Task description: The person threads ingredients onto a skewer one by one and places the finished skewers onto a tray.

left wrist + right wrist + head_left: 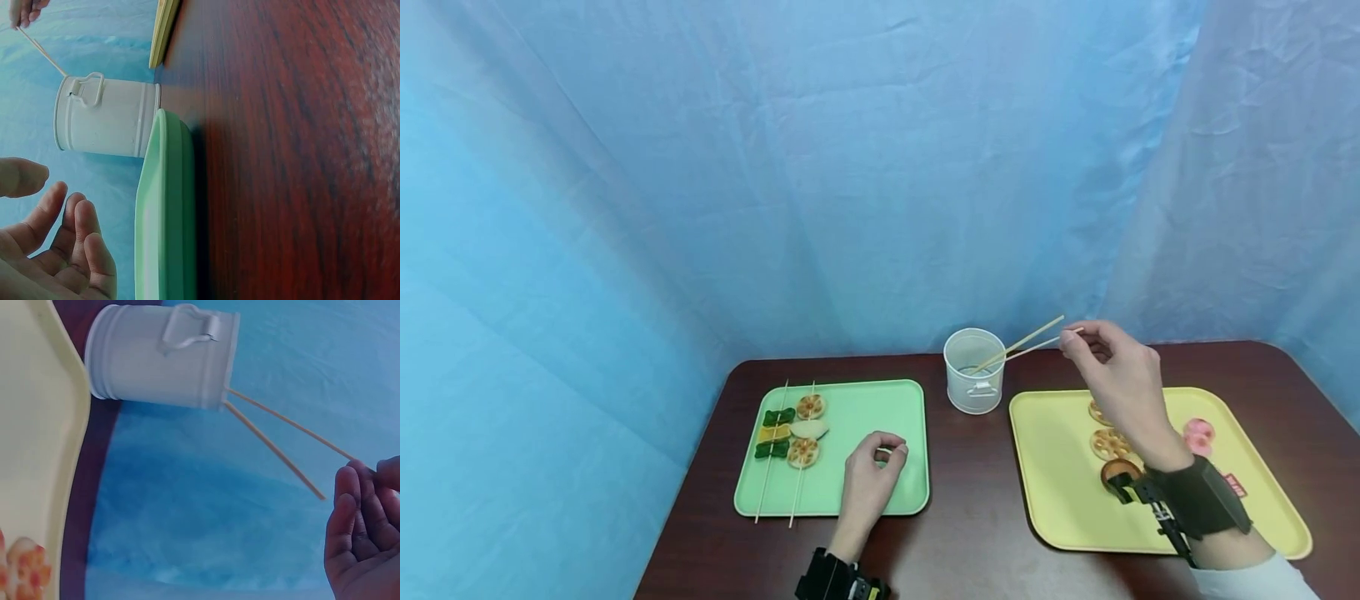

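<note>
The right hand [1126, 383] has its grip pinched, thumb against fingertips, on the upper end of 1 thin bare skewer [294, 425], whose lower end sits inside the white cup [973, 393]. A thicker stick [275, 450] leans out of the same cup, its free end near that hand but untouched. The cup, a small handle on its side, stands upright on the dark bench [966, 500] between the trays. The left hand [868, 479] has its grip released, fingers loosely bent around nothing, above the near right part of the green tray [880, 408]. On that tray lie 2 loaded skewers side by side: the left skewer [763, 483] carries 2 green pieces with a yellow piece between them, the right skewer [797, 492] 2 lotus slices with a pale piece between; their lower ends reach past the near rim. The yellow tray [1052, 492] holds lotus rounds [1110, 444], a round brown piece [1116, 472] and pink pieces [1199, 433], partly covered by the right arm. A small red piece [1235, 485] there bears pale marks, too small to read.
</note>
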Tool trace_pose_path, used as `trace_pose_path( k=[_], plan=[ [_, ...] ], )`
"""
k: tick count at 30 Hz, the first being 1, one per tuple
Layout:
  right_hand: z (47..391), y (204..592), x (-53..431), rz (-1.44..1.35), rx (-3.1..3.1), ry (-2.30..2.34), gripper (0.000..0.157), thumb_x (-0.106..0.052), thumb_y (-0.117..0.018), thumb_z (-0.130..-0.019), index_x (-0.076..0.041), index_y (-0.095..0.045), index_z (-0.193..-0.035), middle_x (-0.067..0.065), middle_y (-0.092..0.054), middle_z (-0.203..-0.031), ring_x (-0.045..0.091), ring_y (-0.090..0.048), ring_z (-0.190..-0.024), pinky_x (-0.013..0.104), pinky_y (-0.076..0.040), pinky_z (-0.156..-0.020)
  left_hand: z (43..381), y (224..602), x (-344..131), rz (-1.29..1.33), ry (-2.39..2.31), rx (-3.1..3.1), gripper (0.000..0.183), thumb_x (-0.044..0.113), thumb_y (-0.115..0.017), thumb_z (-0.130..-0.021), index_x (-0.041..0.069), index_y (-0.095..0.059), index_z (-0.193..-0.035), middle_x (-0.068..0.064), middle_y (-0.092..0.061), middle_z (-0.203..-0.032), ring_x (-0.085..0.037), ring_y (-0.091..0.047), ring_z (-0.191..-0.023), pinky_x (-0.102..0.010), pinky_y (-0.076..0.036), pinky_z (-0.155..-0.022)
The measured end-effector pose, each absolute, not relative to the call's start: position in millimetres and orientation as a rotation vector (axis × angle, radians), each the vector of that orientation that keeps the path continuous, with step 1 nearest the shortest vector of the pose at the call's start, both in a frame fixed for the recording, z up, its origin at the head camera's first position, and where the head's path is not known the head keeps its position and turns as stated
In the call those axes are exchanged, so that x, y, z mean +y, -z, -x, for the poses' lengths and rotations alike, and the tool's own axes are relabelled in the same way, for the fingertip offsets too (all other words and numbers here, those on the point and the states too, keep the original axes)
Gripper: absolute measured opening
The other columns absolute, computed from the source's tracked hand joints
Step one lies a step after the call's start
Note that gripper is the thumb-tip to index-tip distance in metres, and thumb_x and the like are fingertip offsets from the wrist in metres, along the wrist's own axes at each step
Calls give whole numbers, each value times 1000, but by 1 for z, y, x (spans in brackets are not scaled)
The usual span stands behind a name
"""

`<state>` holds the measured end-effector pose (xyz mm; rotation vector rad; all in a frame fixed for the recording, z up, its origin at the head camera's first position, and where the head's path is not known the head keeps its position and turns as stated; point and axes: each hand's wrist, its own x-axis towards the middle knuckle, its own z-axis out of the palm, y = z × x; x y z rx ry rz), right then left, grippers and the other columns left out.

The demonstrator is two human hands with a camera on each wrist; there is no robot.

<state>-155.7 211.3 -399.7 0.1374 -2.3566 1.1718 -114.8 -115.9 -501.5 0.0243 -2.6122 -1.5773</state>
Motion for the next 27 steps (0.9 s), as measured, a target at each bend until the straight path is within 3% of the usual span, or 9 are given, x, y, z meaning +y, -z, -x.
trace_pose_path(
  k=[9,18,27],
  plan=[
    [136,386,228,-102,-2225,-1270,21,-21,-65,-103,-7,-71,-118,-7,-72,-97,-2,-65,-88,11,-46,-75,116,498,-118,-18,1613,-2604,14,19,-67,-100,8,-74,-105,2,-70,-97,-14,-66,-83,-28,-50,-69],
    [115,385,238,-17,-2040,-1482,21,-8,-63,-103,4,-68,-120,-2,-74,-98,9,-69,-92,17,-52,-81,119,494,-121,-77,1752,-2590,23,28,-64,-102,9,-73,-112,0,-70,-106,-17,-67,-93,-36,-52,-76],
    [107,407,226,-86,-1970,-1850,23,-10,-62,-104,5,-65,-121,3,-76,-102,13,-71,-92,19,-55,-80,112,495,-96,-58,2090,-2411,28,22,-67,-99,1,-68,-119,-14,-71,-114,-34,-70,-103,-32,-50,-82]
  ],
)
